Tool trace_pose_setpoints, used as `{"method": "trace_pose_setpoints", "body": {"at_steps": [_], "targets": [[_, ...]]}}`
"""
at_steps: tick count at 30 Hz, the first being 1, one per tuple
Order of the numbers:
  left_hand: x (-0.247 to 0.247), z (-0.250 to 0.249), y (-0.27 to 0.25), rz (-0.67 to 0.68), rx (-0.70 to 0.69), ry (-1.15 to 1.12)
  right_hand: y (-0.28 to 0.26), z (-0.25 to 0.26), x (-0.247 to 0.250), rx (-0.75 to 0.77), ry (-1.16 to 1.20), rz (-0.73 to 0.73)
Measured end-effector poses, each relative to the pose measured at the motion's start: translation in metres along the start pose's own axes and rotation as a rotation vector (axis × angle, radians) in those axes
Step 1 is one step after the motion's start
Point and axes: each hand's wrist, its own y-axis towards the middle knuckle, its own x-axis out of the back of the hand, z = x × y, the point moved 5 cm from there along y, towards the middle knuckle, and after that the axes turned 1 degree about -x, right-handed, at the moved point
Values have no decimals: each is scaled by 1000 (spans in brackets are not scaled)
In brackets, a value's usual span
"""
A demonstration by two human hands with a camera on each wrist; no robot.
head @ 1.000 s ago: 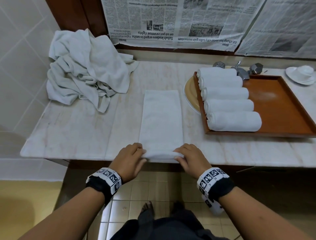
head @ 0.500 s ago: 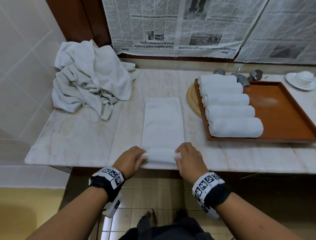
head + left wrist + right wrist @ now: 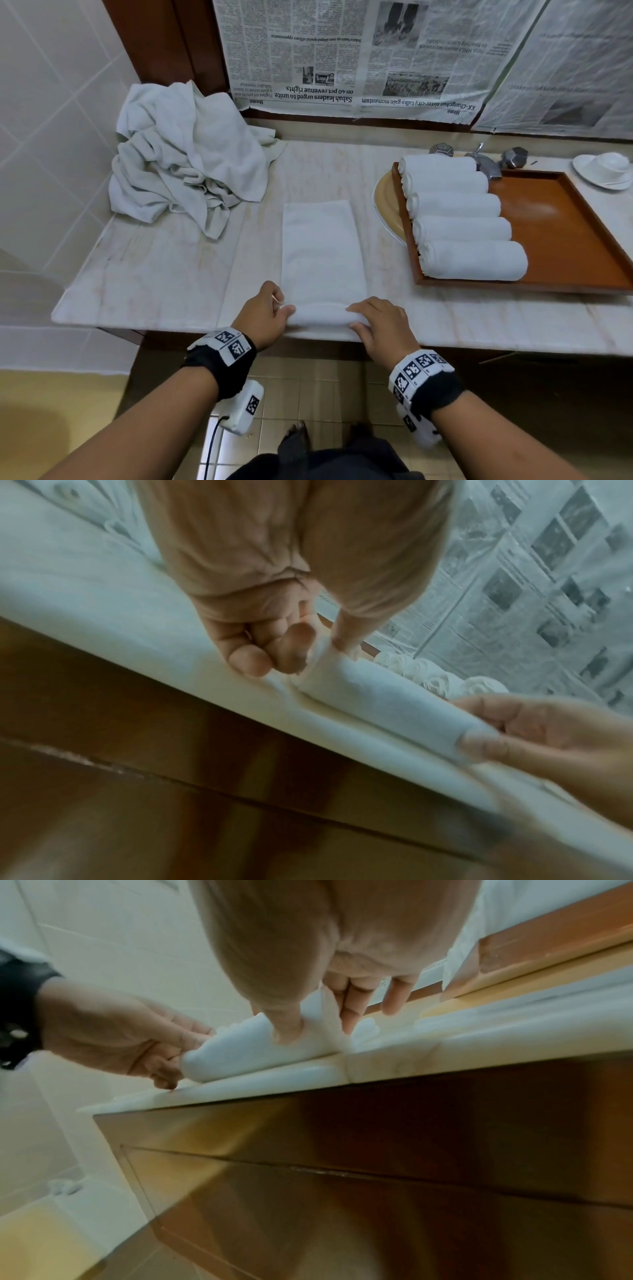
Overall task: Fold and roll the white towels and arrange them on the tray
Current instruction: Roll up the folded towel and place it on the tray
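While both hands' fingers (image 3: 359,308) pinch the towel roll (image 3: 320,315), keep ends level, roll tight toward 12 o'clock.

This is a bathroom, most likely in a hotel or guesthouse: pale wall tiles (image 3: 51,113), a marble vanity desk (image 3: 164,274) on dark wood, chrome faucet taps (image 3: 486,161) above a basin (image 3: 385,209) covered by a wooden tray (image 3: 582,222), and newspaper sheets (image 3: 359,58) taped across the back wall.
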Motion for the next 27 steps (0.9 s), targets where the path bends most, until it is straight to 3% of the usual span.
{"method": "trace_pose_setpoints", "body": {"at_steps": [5,9,18,22,27], "targets": [[-4,-21,-14,-91,-402,350,12,-3,2,0,24,105],[-13,-10,-22,-51,-503,495,14,-4,2,14,18,108],[-12,-2,-16,-23,-473,442,22,-5,6,-45,20,186],[-10,-4,-9,64,-331,341,24,-3,7,-119,43,140],[-10,-2,0,71,-187,184,17,7,4,-139,-30,55]]}}
